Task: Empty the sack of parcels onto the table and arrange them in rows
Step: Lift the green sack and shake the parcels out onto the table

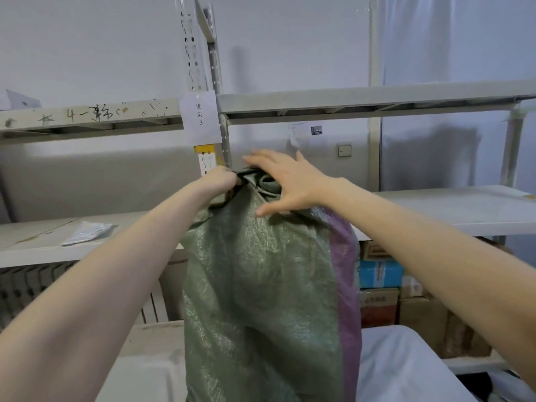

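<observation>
The green woven sack (261, 285), with a purple stripe down its right side, stood upright in the centre of the frame, bulging and gathered shut at its neck; its base ran off the bottom edge. The left hand (221, 179) had its fingers curled tight round the bunched neck, where something dark, perhaps a tie, showed. The right hand (287, 181) was spread flat, fingers straight, across the top folds, holding nothing. At lower right lay the white-covered table (406, 361); behind rose metal shelving (362, 97) with a paper label (200, 117), and cardboard boxes (380, 303) at right. By the look of it, the sack was not yet opened, so both emptying and arranging in rows remained.
</observation>
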Tool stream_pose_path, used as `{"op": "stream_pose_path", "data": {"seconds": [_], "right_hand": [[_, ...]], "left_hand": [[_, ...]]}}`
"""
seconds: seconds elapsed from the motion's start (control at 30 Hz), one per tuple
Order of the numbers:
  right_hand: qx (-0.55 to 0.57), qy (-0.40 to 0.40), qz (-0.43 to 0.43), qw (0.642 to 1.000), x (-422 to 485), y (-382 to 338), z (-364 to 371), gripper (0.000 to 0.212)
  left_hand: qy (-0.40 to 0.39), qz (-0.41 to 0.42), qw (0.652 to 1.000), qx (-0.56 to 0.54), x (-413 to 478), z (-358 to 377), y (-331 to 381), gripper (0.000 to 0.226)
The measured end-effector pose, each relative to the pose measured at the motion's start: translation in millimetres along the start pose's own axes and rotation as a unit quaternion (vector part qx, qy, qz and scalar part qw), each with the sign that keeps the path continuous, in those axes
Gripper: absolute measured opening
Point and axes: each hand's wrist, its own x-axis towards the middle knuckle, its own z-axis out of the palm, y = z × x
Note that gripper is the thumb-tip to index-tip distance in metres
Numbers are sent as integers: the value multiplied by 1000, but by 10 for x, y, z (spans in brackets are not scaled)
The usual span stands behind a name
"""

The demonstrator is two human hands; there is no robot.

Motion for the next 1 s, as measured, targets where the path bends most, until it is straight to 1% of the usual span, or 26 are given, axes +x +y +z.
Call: {"op": "stream_pose_path", "data": {"seconds": [0.03,0.07,0.13,0.2,0.27,0.3,0.33,0.37,0.4,0.47,0.5,0.53,0.57,0.63,0.7,0.77,0.8,0.87,0.97,1.0], "right_hand": [[-52,-45,-2,998,2,11,-4,113],[-75,-71,4,995,3,21,6,119],[-65,-86,25,994,1,21,33,129],[-46,-97,48,993,32,4,68,130],[-38,-110,74,991,68,-15,121,123],[-43,-113,83,989,79,-30,153,115],[-58,-113,88,988,91,-38,183,102],[-77,-108,90,987,102,-38,217,86],[-92,-97,92,987,111,-46,248,71],[-84,-67,111,988,118,-66,286,50],[-68,-56,130,988,120,-75,291,44],[-47,-44,153,986,134,-79,298,41],[-21,-31,181,983,162,-84,298,39],[39,3,236,971,227,-101,295,38],[101,37,287,952,277,-134,281,38],[181,72,330,924,298,-171,288,34],[235,94,342,905,317,-182,280,34],[350,144,330,864,360,-218,256,30],[487,194,288,802,401,-297,160,11],[524,197,282,779,398,-329,109,17]], "left_hand": [[-12,-15,1000,-19,-18,-18,11,25],[-29,-31,998,-39,-47,-33,-8,24],[-70,-49,993,-81,-105,-84,-30,17],[-99,-62,984,-137,-123,-169,-50,17],[-124,-73,972,-183,-142,-235,-65,21],[-132,-79,971,-185,-164,-246,-70,23],[-135,-83,972,-176,-184,-245,-80,26],[-130,-84,974,-163,-207,-223,-91,30],[-103,-77,982,-141,-228,-201,-129,36],[-5,-20,997,-71,-246,-176,-232,52],[45,16,998,-37,-262,-175,-294,62],[77,39,996,-19,-293,-174,-355,74],[87,44,995,-10,-330,-172,-411,89],[81,12,996,23,-427,-122,-505,123],[60,-41,996,43,-511,-47,-589,149],[27,-88,996,19,-593,68,-668,161],[16,-104,994,9,-632,135,-689,163],[16,-115,993,-20,-681,264,-720,162],[42,-74,992,-90,-663,338,-686,159],[51,-56,992,-102,-650,329,-655,158]]}}
